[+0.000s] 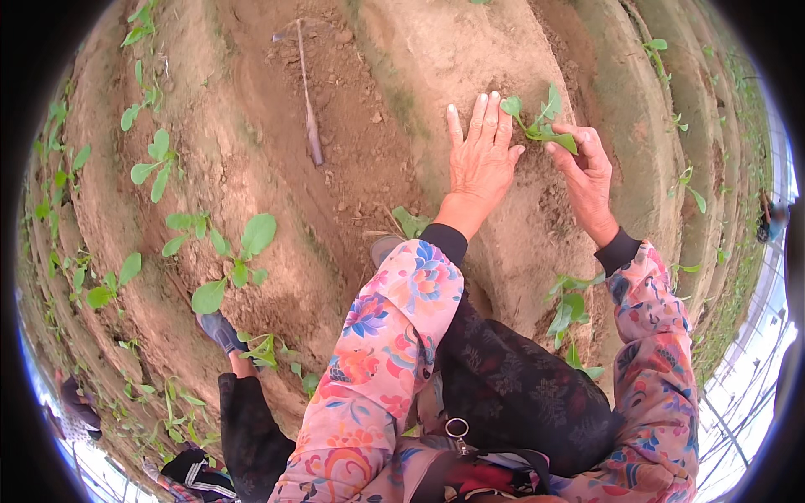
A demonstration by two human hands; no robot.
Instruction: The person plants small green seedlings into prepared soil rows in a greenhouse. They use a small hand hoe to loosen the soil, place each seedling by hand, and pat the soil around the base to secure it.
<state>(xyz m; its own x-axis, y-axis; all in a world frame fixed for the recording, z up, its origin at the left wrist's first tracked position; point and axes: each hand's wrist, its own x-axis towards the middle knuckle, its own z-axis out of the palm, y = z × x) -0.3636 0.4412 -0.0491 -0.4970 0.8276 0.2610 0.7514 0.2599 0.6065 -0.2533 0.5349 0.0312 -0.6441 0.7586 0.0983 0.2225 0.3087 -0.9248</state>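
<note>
A young leafy seedling [542, 129] stands in the soil on top of a raised bed [490, 38]. My right hand [585, 170] has a lower leaf of it between thumb and fingers. Palm down and stretched out, my left hand [481, 151] lies on the soil just left of the plant, with nothing in its grasp. Its index fingertip is close to a leaf, and I cannot tell whether they touch. Dark loosened earth shows around the stem; the roots are hidden.
A hoe [308, 100] lies in the furrow at the left. Seedlings [239, 258] grow on the left bed, and others [569, 311] stand near my right forearm. My shoe [220, 330] rests by the left plants. Other people [775, 220] are at the far edges.
</note>
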